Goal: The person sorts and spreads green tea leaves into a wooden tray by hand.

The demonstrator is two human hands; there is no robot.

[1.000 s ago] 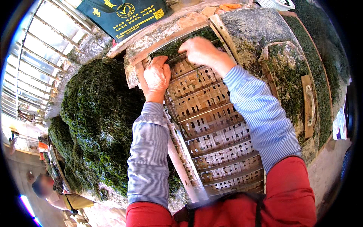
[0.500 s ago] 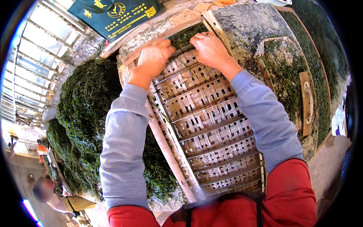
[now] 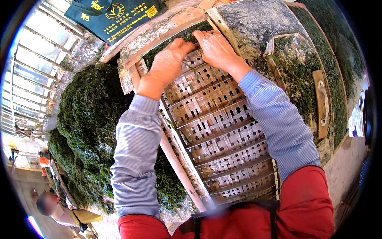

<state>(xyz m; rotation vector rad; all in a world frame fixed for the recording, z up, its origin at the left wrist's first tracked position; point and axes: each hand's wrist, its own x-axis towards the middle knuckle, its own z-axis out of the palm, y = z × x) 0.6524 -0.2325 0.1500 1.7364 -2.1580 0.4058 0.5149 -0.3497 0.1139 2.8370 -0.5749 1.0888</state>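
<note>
A long woven bamboo panel (image 3: 223, 115) with dark cross slats slopes from my body up to a wooden-framed opening with dark green leafy matter (image 3: 203, 26) at its far end. My left hand (image 3: 169, 63) is over the panel's far left part, fingers bent and drawn together toward the right hand; what they hold, if anything, is hidden. By the opening's far right part, my right hand (image 3: 215, 47) has its fingers curled at the panel's far end. Its fingertips are partly hidden, and I cannot tell what is in them.
A big mound of dark green strands (image 3: 91, 119) lies left of the panel. A pale wooden pole (image 3: 181, 171) runs along its left side. Right are a mossy stone slab (image 3: 254, 28) and a wooden strip with a metal handle (image 3: 323, 103). A dark green bag (image 3: 119, 20) stands beyond; a person (image 3: 63, 213) is far left.
My left hand has come off the panel's far edge and turned inward, with the fingers closer to the right hand. My right hand has shifted slightly left and farther away. The view has moved a little.
</note>
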